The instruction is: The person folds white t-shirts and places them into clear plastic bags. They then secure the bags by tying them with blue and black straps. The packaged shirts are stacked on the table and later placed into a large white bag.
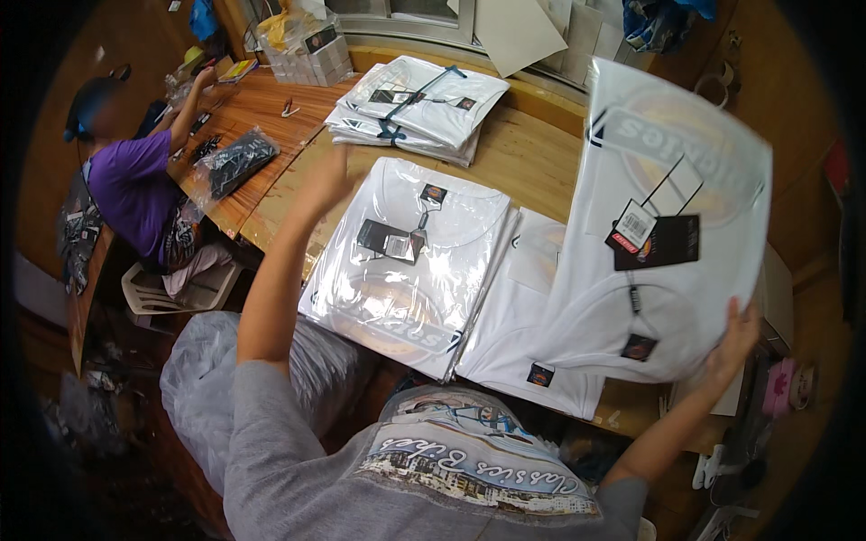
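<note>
1. The table (532, 155) is bearing the white folded shirts and is offering a firm, flat support for sliding them.

2. The stack (410, 281) of bagged shirts is lying at the near edge, in front of the person. Its clear film is glaring, and the layers are probably slipping easily over one another; both palms on opposite sides would suit it.

3. The bundle (433, 113) is sitting behind the stack, tied with dark cord. It is likely weighing more than one shirt but staying steadier; opposite edges would be a better hold than the cord.

4. The held shirt (717, 239) is tilting above the table, right of the stack. It is looking light, soft and floppy, with a slick film; one-sided support is probably letting it sag, so a second hold at the opposite edge would help.

5. The lower shirt (514, 329) is lying flat, partly under the held shirt, and is likely creasing readily.

6. The right hand (735, 347) is gripping the held shirt's lower right corner.

7. The left hand (327, 185) is hovering near the bundle, blurred; I cannot tell how its fingers are set.

8. The tags (678, 243) are showing on the held shirt's face, making poor handles.
</note>
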Available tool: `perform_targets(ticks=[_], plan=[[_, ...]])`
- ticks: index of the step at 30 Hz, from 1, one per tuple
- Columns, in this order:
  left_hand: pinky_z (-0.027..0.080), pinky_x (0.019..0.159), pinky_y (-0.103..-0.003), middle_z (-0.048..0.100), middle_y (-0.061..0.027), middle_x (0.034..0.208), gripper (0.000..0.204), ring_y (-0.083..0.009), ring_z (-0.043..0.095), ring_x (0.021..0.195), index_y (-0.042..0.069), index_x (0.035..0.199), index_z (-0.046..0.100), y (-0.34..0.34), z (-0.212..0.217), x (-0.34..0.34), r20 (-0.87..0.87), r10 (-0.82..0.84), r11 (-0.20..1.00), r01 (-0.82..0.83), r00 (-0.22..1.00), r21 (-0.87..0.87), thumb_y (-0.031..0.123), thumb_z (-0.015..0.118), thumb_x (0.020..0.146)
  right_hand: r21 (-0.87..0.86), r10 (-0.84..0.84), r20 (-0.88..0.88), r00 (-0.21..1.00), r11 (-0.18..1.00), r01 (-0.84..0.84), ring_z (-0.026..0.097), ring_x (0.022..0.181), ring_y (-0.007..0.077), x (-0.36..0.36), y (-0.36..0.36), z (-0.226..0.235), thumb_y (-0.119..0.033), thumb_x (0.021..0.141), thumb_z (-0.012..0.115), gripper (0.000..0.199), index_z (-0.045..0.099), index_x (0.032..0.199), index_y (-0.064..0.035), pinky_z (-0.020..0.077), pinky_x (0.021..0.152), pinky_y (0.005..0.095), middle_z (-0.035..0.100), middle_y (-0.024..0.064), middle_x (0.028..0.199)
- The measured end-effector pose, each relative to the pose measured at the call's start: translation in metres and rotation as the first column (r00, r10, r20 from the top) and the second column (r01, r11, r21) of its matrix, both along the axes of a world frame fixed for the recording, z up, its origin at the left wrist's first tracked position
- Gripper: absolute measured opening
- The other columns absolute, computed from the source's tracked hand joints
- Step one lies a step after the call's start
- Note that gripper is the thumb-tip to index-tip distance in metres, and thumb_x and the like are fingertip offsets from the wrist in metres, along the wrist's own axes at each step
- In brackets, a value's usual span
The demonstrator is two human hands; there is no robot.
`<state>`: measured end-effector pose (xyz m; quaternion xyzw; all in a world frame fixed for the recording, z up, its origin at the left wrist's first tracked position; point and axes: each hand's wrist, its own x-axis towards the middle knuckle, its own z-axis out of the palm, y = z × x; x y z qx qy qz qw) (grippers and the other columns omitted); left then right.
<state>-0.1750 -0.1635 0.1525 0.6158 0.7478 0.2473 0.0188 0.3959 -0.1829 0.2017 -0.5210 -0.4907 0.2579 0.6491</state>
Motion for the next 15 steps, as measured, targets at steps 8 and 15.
perform_targets(ticks=[8, 15], plan=[[0.040, 0.074, -0.035, 0.054, -0.0217, 0.093, 0.048, -0.0316, 0.051, 0.089, -0.004, 0.095, 0.052, -0.014, -0.066, -0.008, 0.027, 0.159, 0.836, -0.120, 0.987, -0.535, 0.034, 0.063, 0.066, -0.499, 0.046, 0.298, 0.953, 0.859, 0.115, 0.051, 0.081, 0.0142, -0.010, -0.041, -0.206, -0.004, 0.074, 0.057, 0.033, 0.047, 0.104, 0.0037, 0.0396, 0.072, 0.0238, 0.056, 0.0105, 0.089], [0.035, 0.083, -0.033, 0.049, -0.0215, 0.106, 0.043, -0.0261, 0.046, 0.101, -0.005, 0.108, 0.044, -0.033, -0.032, -0.050, 0.456, 0.167, 0.967, -0.235, 0.874, 0.098, 0.019, 0.055, 0.074, -0.579, 0.051, 0.270, 0.961, 0.806, 0.120, 0.054, 0.081, 0.0182, -0.003, -0.045, -0.192, -0.007, 0.073, 0.057, 0.042, 0.041, 0.110, 0.0054, 0.0416, 0.070, 0.0261, 0.055, 0.0178, 0.092]])
